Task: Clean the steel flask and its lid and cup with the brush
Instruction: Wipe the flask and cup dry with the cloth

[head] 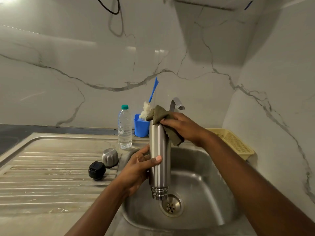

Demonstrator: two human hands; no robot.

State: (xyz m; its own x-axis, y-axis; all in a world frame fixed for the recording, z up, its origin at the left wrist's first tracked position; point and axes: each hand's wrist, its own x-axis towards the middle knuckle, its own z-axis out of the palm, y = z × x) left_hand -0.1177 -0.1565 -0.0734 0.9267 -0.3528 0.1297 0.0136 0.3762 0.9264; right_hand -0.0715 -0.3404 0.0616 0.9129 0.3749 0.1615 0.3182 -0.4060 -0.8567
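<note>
While left hand [138, 171] grips inverted flask [160, 159] clear above sink [204, 193], right hand [182, 126] clutches cloth [160, 114] atop.

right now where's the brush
In the head view the brush stands in the blue holder behind the sink, just right of the bottle and left of the tap.

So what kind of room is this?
Most likely a kitchen, at the washing-up spot. There is a steel sink with a tap over it, a ribbed draining board beside it, and a bottle brush standing in a blue holder by the wall.
</note>
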